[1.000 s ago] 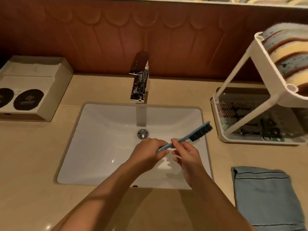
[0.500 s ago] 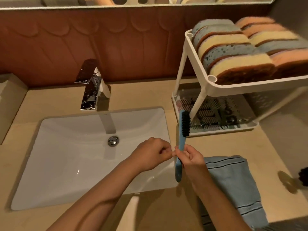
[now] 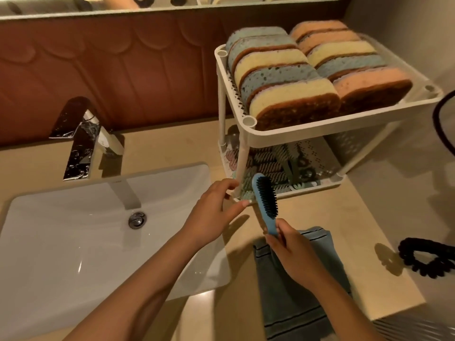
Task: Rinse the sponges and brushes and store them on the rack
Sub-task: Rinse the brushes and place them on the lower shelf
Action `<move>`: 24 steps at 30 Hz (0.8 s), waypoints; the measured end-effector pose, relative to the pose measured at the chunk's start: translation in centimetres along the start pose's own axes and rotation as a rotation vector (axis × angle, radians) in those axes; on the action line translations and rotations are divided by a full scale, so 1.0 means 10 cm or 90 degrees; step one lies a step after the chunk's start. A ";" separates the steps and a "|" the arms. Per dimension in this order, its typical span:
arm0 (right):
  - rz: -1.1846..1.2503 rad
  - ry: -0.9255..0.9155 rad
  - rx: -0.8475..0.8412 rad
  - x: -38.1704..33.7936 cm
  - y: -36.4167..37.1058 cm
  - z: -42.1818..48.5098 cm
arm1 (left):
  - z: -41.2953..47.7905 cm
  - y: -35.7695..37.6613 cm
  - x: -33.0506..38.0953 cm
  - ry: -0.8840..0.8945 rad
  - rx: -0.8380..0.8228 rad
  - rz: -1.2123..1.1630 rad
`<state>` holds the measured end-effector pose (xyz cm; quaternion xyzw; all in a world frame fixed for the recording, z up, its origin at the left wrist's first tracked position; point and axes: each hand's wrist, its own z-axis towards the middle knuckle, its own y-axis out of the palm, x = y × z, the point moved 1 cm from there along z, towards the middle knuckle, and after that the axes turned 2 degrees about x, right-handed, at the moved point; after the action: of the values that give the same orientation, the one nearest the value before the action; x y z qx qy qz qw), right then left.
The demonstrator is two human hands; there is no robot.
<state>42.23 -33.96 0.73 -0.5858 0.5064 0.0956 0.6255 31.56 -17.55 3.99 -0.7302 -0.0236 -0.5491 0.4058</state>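
My right hand (image 3: 294,252) grips the handle of a blue brush (image 3: 265,200) with black bristles, its head pointing up at the front of the white two-tier rack (image 3: 248,134). My left hand (image 3: 213,212) hovers just left of the brush, fingers relaxed and holding nothing, close to the rack's front leg. Several blue, yellow and orange sponges (image 3: 293,89) stand in rows on the top tier. Several brushes (image 3: 275,161) lie on the lower tier, partly hidden by the tier above.
The white sink (image 3: 73,254) and chrome faucet (image 3: 81,143) sit to the left. A blue towel (image 3: 295,303) lies on the beige counter under my right hand. A black scrunchie (image 3: 428,259) rests at the right, near the counter's edge.
My left hand let go of the brush handle. My right hand carried the brush from over the sink to the rack's front, turning it upright. The view swung right.
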 end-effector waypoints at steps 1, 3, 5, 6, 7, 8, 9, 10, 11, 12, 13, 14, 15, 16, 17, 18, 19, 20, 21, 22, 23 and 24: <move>0.013 0.007 0.010 0.04 -0.05 0.00 | 0.02 0.03 0.00 0.004 0.013 0.002; 0.027 0.029 0.046 0.14 -0.16 0.03 | 0.08 0.08 0.00 0.002 0.074 0.014; 0.035 0.051 0.094 0.24 -0.26 0.11 | 0.13 0.10 0.00 -0.013 0.163 0.011; 0.043 0.067 0.108 0.28 -0.31 0.17 | 0.16 0.11 0.01 -0.015 0.187 0.003; 0.050 0.092 0.110 0.30 -0.37 0.22 | 0.18 0.12 0.03 -0.011 0.187 -0.001; 0.052 0.115 0.106 0.32 -0.43 0.28 | 0.20 0.14 0.07 -0.005 0.165 0.002; 0.047 0.126 0.104 0.34 -0.50 0.35 | 0.22 0.15 0.08 0.001 0.135 0.010; 0.038 0.123 0.109 0.36 -0.56 0.41 | 0.24 0.17 0.09 0.007 0.110 0.029; 0.026 0.121 0.114 0.36 -0.64 0.47 | 0.26 0.18 0.09 0.013 0.103 0.062; 0.022 0.123 0.122 0.37 -0.70 0.54 | 0.27 0.17 0.07 0.015 0.113 0.104; 0.020 0.134 0.127 0.37 -0.76 0.62 | 0.28 0.17 0.05 0.020 0.129 0.143; 0.014 0.143 0.128 0.37 -0.83 0.71 | 0.29 0.17 0.03 0.026 0.142 0.166; -0.004 0.153 0.126 0.37 -0.89 0.82 | 0.29 0.17 0.01 0.036 0.152 0.170; -0.026 0.158 0.122 0.39 -0.95 0.93 | 0.29 0.18 0.00 0.044 0.159 0.166; -0.048 0.170 0.116 0.40 -1.01 1.03 | 0.29 0.19 0.00 0.048 0.163 0.160; -0.062 0.176 0.113 0.40 -1.06 1.14 | 0.29 0.20 -0.01 0.047 0.164 0.157; -0.077 0.182 0.112 0.42 -1.11 1.24 | 0.29 0.21 -0.01 0.045 0.164 0.156; -0.102 0.183 0.107 0.44 -1.13 1.35 | 0.29 0.22 -0.02 0.044 0.166 0.157; -0.138 0.187 0.089 0.47 -1.14 1.45 | 0.29 0.22 -0.04 0.044 0.170 0.159; -0.176 0.187 0.071 0.50 -1.15 1.53 | 0.30 0.23 -0.04 0.045 0.172 0.162; -0.201 0.193 0.054 0.52 -1.14 1.61 | 0.30 0.23 -0.05 0.046 0.173 0.167; -0.211 0.202 0.043 0.54 -1.13 1.67 | 0.30 0.23 -0.05 0.047 0.171 0.172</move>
<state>61.55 -26.04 0.56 -0.6472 0.4982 -0.1188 0.5647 34.82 -16.97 2.05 -0.6455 0.0163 -0.5078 0.5703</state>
